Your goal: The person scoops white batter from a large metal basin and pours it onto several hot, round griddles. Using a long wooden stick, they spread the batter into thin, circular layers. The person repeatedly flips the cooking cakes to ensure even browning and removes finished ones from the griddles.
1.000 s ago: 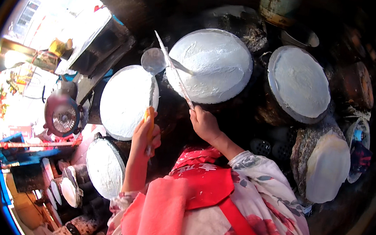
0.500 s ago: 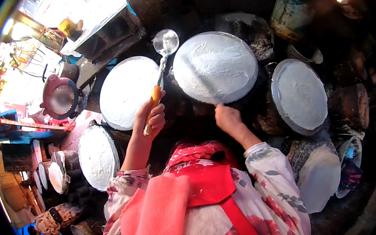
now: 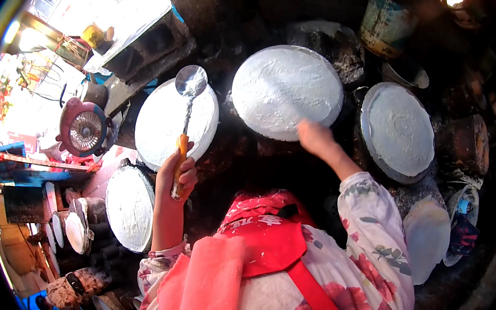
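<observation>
I have the left hand [image 3: 168, 174] wrapped round the ladle [image 3: 186, 125], probably light, rigid, best held by its orange handle [image 3: 183, 144]; I can't tell what the blurred right hand [image 3: 317, 138] grips.

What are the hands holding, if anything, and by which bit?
The left hand holds a ladle by its orange handle. The right hand is too blurred to tell if it holds anything.

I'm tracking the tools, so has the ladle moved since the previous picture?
Yes, left and downward: the ladle bowl went from beyond the upper right of the white disc behind it to overlapping that disc's top.
</observation>
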`<action>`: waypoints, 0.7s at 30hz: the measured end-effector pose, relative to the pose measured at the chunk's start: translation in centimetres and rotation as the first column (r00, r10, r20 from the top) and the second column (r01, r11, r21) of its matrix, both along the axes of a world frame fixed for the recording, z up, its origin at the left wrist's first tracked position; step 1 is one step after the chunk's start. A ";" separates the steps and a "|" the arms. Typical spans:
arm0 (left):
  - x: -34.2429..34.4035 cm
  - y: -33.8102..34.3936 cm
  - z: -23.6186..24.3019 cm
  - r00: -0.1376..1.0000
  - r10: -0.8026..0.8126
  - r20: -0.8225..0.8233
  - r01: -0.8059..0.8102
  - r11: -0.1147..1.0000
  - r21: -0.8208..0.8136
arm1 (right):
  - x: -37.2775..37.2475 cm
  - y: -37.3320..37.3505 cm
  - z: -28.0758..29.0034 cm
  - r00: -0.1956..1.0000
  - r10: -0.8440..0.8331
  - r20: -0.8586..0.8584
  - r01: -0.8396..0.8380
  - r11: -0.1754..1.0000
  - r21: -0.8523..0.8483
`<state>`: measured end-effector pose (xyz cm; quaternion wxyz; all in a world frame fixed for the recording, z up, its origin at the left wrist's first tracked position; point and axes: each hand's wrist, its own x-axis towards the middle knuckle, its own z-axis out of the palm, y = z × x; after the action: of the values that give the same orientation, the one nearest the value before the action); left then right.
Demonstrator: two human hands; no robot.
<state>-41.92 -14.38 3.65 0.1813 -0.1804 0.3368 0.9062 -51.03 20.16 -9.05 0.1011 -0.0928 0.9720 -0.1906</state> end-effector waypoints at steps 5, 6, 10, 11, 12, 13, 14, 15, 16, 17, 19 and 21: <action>-0.2 -0.1 -0.4 1.000 -0.015 0.007 0.014 0.997 0.082 | 2.9 0.8 -2.4 0.995 0.059 -0.086 -0.044 0.985 0.164; -0.2 0.2 -0.5 1.000 -0.030 0.007 0.029 0.995 0.094 | 4.7 0.2 -2.9 0.982 0.180 -0.065 -0.171 0.977 0.126; 0.1 0.8 -0.4 1.000 -0.016 0.002 0.016 0.995 0.095 | 7.9 1.0 -1.4 0.999 -0.021 -0.028 0.019 0.997 -0.074; 0.0 1.0 -0.4 1.000 -0.024 0.000 0.024 0.996 0.086 | 7.6 2.3 -1.5 0.967 -0.229 -0.113 0.205 0.960 -0.192; -0.1 1.2 -0.4 0.999 -0.033 -0.002 0.033 0.997 0.077 | 7.1 3.9 -2.7 0.936 -0.310 -0.167 0.284 0.945 -0.164; -0.2 1.5 -0.4 0.999 -0.033 0.015 0.032 0.996 0.078 | 7.9 3.8 -3.0 0.965 -0.244 -0.097 0.237 0.968 -0.079; -0.5 1.8 -0.6 0.999 -0.040 0.027 0.037 0.996 0.086 | 8.9 3.5 -2.6 0.982 -0.187 -0.024 0.188 0.982 0.008; -0.7 2.2 -0.8 0.998 -0.047 0.039 0.044 0.995 0.094 | 10.3 2.6 -2.1 0.999 -0.045 -0.007 0.045 0.997 0.054; -1.0 2.6 -0.7 0.997 -0.069 0.035 0.064 0.990 0.128 | 11.8 2.1 -2.4 0.994 0.109 -0.003 -0.109 0.994 0.029; -1.2 3.1 -0.8 0.995 -0.092 0.029 0.085 0.982 0.168 | 13.0 2.0 -1.6 0.984 0.174 0.026 -0.173 0.985 -0.025; -1.5 3.9 -1.0 0.992 -0.125 0.012 0.120 0.972 0.203 | 14.0 2.6 -1.1 0.998 0.069 0.005 -0.068 0.989 -0.131; -0.9 3.8 -1.2 0.992 -0.124 -0.019 0.125 0.966 0.225 | 13.0 4.4 -2.2 0.963 -0.256 -0.081 0.228 0.939 -0.256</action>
<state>-42.86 -10.56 2.45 0.2566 -0.1351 0.2427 0.9257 -38.03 24.58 -11.26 0.0092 0.0052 0.9493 -0.3143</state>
